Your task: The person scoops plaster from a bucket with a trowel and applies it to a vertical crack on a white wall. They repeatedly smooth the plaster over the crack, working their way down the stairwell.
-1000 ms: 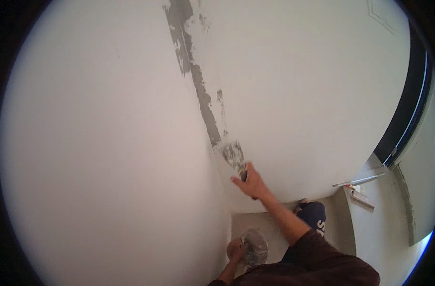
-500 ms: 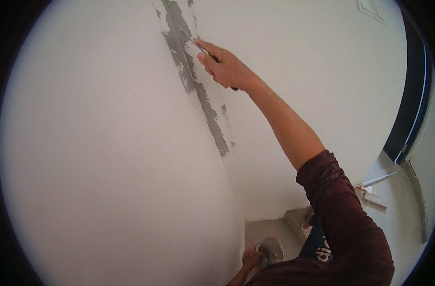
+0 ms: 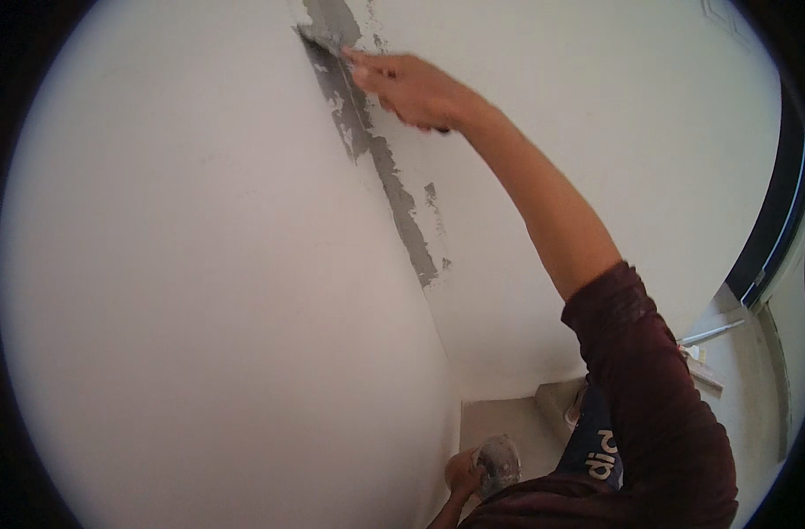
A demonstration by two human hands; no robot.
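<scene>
My right hand (image 3: pixel 416 90), arm stretched up, is closed around the handle of a putty knife (image 3: pixel 320 41). Its blade, a little blurred, lies across the top of a ragged grey strip (image 3: pixel 392 203) that runs down the corner between two white walls; the blade's far tip reaches the left wall. Low in the picture, close to my body, my left hand (image 3: pixel 462 473) grips the side of a rounded, grey-smeared bowl (image 3: pixel 498 464). What the bowl holds is hard to make out.
White walls (image 3: pixel 200 291) rise on both sides of the corner. Below are a grey floor (image 3: pixel 495 419) and a raised step or block (image 3: pixel 557 401). Past my right sleeve, a long pale tool (image 3: pixel 715 332) lies on the floor near a dark door frame (image 3: pixel 764 238).
My right hand has moved up and slightly left, and the knife blade has turned and reached across to the left wall. My left hand still holds the bowl, nearly unmoved.
</scene>
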